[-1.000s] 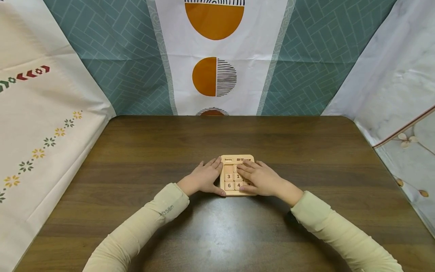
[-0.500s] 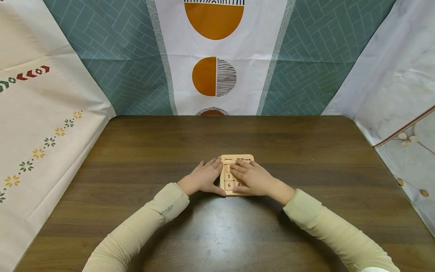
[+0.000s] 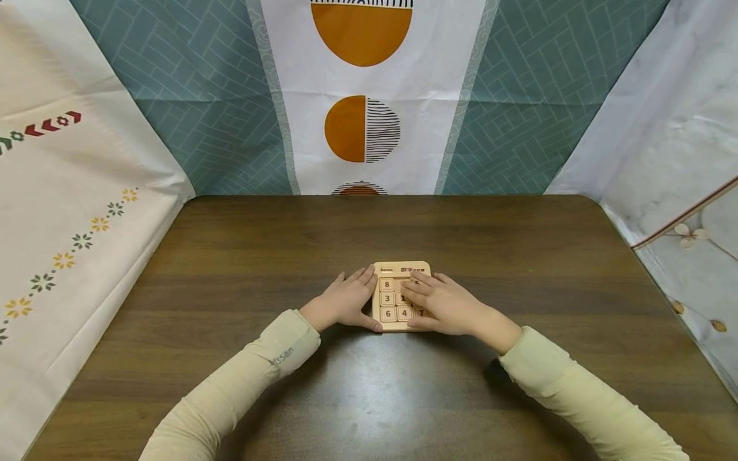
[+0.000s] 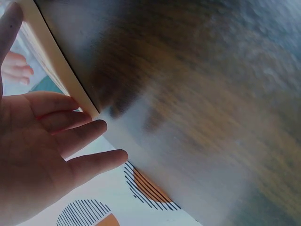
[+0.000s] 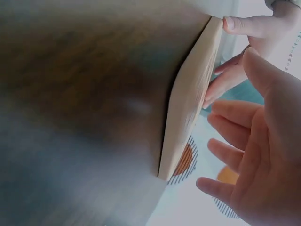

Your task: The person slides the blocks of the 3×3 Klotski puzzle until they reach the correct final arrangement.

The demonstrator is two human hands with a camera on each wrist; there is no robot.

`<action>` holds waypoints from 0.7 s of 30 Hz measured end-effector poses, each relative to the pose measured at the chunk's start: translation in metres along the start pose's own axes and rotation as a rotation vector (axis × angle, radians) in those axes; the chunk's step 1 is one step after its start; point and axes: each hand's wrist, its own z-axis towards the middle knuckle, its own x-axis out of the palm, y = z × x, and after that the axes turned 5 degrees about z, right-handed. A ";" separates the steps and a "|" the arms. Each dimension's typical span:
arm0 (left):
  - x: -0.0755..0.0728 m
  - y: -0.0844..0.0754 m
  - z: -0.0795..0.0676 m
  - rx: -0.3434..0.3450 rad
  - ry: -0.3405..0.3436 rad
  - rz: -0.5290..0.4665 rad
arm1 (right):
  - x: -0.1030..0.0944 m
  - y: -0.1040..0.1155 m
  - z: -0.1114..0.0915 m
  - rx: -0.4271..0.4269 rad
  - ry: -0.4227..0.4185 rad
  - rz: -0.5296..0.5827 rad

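Observation:
A light wooden number sliding puzzle [image 3: 398, 265] lies flat on the table, with numbered square tiles inside its frame. My left hand [image 3: 346, 301] rests at its left side, fingertips along the edge and thumb by the near left corner. Over the right half of the tiles lies my right hand [image 3: 450, 306], fingers fairly straight and pointing left, covering part of the middle and right columns. The tile marked 8 [image 3: 387, 284] sits in the top left slot, above 3 and 6. Both wrist views show the puzzle's side edge [image 5: 186, 106] near extended fingers [image 4: 91, 167].
The brown wooden table [image 3: 277, 243] spreads around the puzzle on all sides. Behind it hangs a teal and white cloth [image 3: 519, 115] with orange half circles. Patterned pale cloths [image 3: 69, 211] line the left and right sides.
The top left slot, bare a second ago, now holds the 8 tile. My right hand slid left, then back right. My left hand stayed in place.

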 end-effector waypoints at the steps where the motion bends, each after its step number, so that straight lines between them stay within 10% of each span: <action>1: 0.000 0.000 0.000 0.000 -0.001 -0.001 | 0.001 0.000 -0.002 -0.007 0.005 0.001; 21: 0.000 0.000 0.000 -0.002 0.008 0.003 | 0.007 -0.022 0.011 -0.008 0.007 0.026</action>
